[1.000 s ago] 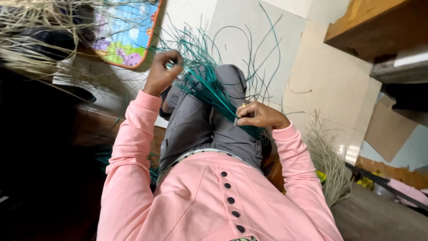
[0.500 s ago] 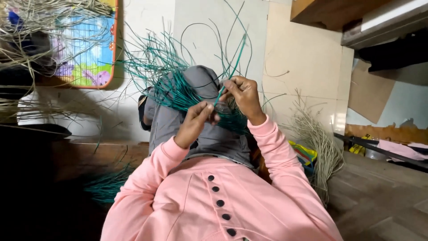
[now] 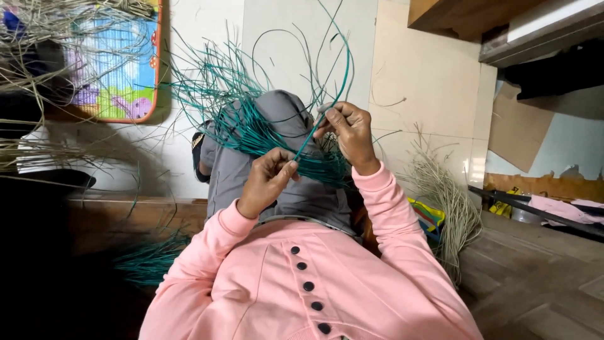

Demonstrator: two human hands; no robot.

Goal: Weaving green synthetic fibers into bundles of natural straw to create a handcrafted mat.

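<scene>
A loose bundle of teal green reeds (image 3: 242, 123) lies across my raised knee in grey trousers (image 3: 283, 113). My left hand (image 3: 267, 179) pinches one teal strand (image 3: 345, 69) between thumb and fingers just below the bundle. That same strand runs up to my right hand (image 3: 349, 132), which grips it against the bundle's woven part and lets it arc high over the knee. The two hands are close together, about a hand's width apart. My pink buttoned top (image 3: 302, 283) fills the lower part of the view.
A colourful picture mat (image 3: 119, 69) leans at the upper left under pale dry straw (image 3: 38, 25). More pale straw (image 3: 443, 195) lies on the right beside a yellow packet (image 3: 428, 217). Spare teal reeds (image 3: 148, 258) rest at the lower left. A wooden shelf (image 3: 453, 12) hangs at the upper right.
My left hand came down from the spread reed ends at the upper left to the middle, took one strand, and both hands now hold it over the knee.
</scene>
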